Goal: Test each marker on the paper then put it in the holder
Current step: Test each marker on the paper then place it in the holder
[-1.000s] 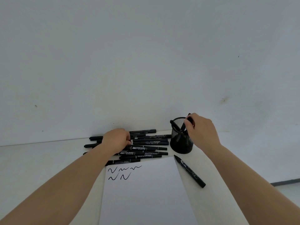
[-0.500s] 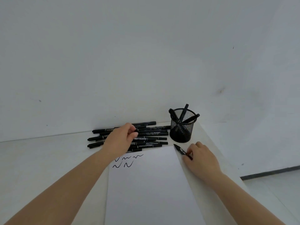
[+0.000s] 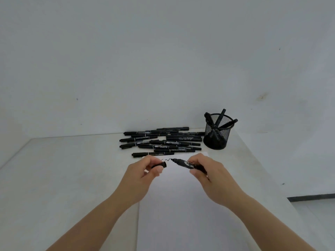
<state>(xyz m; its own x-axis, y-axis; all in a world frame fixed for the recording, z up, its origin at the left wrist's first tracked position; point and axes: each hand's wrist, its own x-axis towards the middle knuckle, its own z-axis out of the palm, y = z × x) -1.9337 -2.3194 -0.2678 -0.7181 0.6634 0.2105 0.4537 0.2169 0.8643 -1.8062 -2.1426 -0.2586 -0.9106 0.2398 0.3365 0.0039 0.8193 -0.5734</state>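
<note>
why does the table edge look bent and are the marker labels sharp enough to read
Head view: wide-angle distortion bows the table edges and stretches the forearms toward the corners; light is flat and soft, with only faint shadows; labels on the marker pile show as white smears, unreadable; the marker in the right hand and the cap in the left hand are slightly soft.

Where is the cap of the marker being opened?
Head view, centre: the cap is pinched in the left hand, above the paper, just left of the marker.

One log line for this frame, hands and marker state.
left hand: holds cap | right hand: holds uncapped marker above paper | holder: some markers in
</note>
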